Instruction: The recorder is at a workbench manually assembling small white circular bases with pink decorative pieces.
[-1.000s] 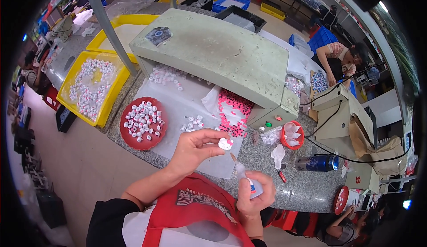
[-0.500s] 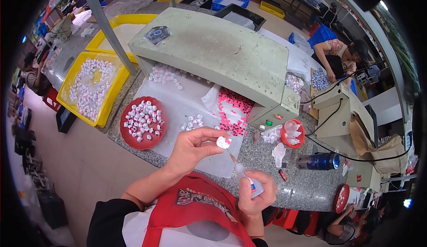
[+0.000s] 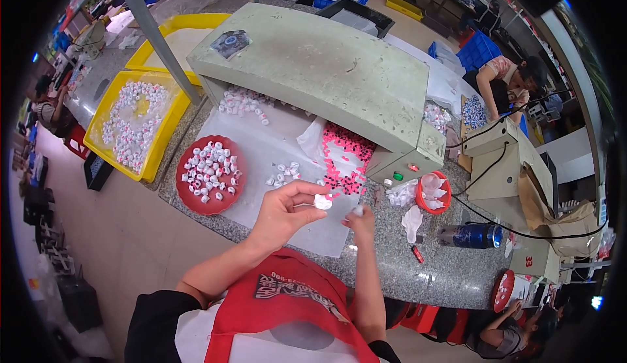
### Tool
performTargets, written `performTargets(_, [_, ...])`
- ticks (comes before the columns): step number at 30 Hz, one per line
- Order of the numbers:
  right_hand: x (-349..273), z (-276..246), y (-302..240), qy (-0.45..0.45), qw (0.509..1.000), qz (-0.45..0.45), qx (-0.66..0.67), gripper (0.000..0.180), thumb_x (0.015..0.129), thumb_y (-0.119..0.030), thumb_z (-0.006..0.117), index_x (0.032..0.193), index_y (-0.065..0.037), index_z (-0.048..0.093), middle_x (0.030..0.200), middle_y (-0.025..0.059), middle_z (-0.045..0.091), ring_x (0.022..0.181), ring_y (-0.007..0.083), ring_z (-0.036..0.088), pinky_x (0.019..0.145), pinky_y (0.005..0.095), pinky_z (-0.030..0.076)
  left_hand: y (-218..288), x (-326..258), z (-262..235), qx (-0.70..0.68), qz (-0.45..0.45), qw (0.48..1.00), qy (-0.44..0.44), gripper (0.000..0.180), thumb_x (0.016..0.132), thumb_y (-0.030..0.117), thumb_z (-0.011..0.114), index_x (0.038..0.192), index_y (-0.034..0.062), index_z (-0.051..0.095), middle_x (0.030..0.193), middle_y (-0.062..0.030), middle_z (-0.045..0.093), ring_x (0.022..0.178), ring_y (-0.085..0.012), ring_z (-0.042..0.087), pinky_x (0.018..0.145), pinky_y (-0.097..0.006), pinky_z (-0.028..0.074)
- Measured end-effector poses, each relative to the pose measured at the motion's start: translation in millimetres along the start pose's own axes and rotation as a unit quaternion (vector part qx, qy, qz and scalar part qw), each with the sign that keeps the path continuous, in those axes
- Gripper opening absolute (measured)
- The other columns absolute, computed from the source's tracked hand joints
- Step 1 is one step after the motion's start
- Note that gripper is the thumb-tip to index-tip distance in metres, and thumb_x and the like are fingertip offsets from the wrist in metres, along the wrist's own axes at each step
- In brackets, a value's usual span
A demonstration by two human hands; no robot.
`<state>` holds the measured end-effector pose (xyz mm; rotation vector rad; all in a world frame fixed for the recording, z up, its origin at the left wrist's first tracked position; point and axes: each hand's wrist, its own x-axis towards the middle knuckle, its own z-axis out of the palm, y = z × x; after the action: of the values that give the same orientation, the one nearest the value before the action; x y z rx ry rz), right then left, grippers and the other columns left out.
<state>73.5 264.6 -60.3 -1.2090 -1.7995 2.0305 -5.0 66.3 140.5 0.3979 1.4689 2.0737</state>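
My left hand (image 3: 284, 211) pinches a small white cap-like piece (image 3: 322, 201) between thumb and fingers, held above the white sheet (image 3: 261, 160) on the granite counter. Just to its right my right hand (image 3: 361, 222) is raised with its fingers closed around a small white piece (image 3: 358, 211) at the fingertips. The two pieces are close together but apart. A round red tray (image 3: 210, 174) full of several white pieces lies left of my hands. A small loose cluster of white pieces (image 3: 282, 174) lies on the sheet just beyond my left hand.
A pale green machine housing (image 3: 313, 69) spans the counter, with pink-dotted sheet (image 3: 345, 160) at its mouth. Yellow bins (image 3: 134, 124) sit at left, a small red bowl (image 3: 432, 193) and a blue can (image 3: 471, 235) at right. Another person (image 3: 506, 79) works far right.
My right hand has risen from low near my chest up to beside the left hand, bringing its small piece close to the white cap. The left hand stayed nearly still.
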Motion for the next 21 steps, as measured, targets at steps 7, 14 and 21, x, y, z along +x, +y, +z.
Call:
performTargets(7, [53.3, 51.6, 44.2, 0.119, 0.858, -0.231, -0.444, 0.026, 0.064, -0.022, 0.067, 0.080, -0.002, 0.060, 0.076, 0.0178, 0.061, 0.067, 0.0347, 0.060, 0.062, 0.0429, 0.048, 3.2, -8.9, -2.6, -0.016, -0.026, 1.000, -0.007, 0.037, 0.071, -0.012, 0.058, 0.106, -0.0033, 0.053, 0.102, -0.0080, 0.055, 0.089, -0.0138, 0.057, 0.074, -0.022, 0.048])
performTargets(14, [-58.6, 30.4, -104.3, -0.029, 0.992, -0.108, 0.062, 0.008, 0.074, -0.006, 0.060, 0.079, 0.001, 0.061, 0.067, 0.0070, 0.059, 0.052, 0.0132, 0.055, 0.045, 0.0230, 0.045, -3.5, -11.8, -4.5, -0.019, -0.025, 0.998, 0.057, 0.035, 0.072, -0.012, 0.057, 0.106, -0.0037, 0.054, 0.104, -0.0096, 0.054, 0.091, -0.0146, 0.057, 0.076, -0.022, 0.048])
performTargets(21, [-153.0, 29.0, -177.6, -0.100, 0.976, -0.191, 0.034, 0.009, 0.071, 0.004, 0.065, 0.078, 0.000, 0.061, 0.066, 0.0021, 0.058, 0.055, 0.0043, 0.052, 0.047, 0.0168, 0.040, -4.1, -6.5, 12.9, 0.079, 0.102, 0.991, -0.024, 0.031, 0.074, -0.013, 0.055, 0.104, -0.0035, 0.056, 0.105, -0.0111, 0.050, 0.091, -0.0149, 0.055, 0.076, -0.022, 0.048])
